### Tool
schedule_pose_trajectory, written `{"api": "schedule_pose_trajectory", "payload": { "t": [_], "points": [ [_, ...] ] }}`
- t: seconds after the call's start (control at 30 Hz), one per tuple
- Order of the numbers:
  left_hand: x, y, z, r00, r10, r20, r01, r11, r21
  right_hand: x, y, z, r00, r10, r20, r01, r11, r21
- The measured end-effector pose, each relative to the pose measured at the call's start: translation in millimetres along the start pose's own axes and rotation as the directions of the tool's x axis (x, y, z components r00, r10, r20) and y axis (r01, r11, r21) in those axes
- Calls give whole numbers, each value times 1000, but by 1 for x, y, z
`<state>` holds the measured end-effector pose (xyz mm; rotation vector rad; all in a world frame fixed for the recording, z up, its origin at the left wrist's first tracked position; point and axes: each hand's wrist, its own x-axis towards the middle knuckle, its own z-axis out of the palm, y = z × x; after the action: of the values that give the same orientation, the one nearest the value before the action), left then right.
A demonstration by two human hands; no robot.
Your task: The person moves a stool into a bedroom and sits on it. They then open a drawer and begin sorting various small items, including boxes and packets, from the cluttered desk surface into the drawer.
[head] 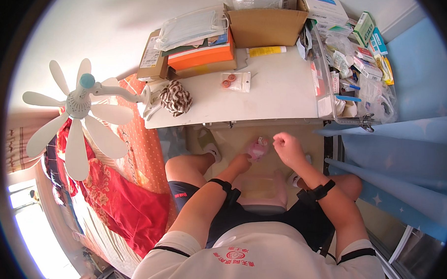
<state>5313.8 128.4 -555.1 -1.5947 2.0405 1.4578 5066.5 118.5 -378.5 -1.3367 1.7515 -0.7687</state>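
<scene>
My left hand (240, 163) is held low between my knees, its fingers closed at the lower edge of a small pink thing (257, 151) with a whitish part on top. The pink thing is too blurred to name more exactly; it may be soft cloth or a toy. My right hand (288, 147) is raised to the right of it, apart from it, with the fingers curled in. Whether something thin is pinched in those fingers cannot be made out. Beneath my hands are the tiled floor and part of a pink stool (279, 189).
Ahead stands a white table (284, 93) bearing a zip bag with reddish-brown rings (237, 82), a striped scrunchie (176, 98), a yellow tube (266, 51) and boxes (202, 55). A clear bin (333, 110) of medicine boxes sits right. A clip fan (78, 106) juts out left; blue curtains (400, 156) hang right.
</scene>
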Motion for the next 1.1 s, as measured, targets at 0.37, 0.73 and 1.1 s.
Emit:
{"api": "schedule_pose_trajectory", "payload": {
  "t": [0.37,0.73,1.1],
  "points": [
    [-42,74,-44,972,142,-186,-217,842,-493,165,-145,40,995,70,-72,-81,984,-160],
    [-46,70,-42,962,107,-250,-221,843,-491,168,-134,16,943,-328,58,280,689,-669],
    [-92,164,-117,960,0,-280,-271,254,-929,35,-100,-17,918,-374,131,394,824,-408]
  ]
}}
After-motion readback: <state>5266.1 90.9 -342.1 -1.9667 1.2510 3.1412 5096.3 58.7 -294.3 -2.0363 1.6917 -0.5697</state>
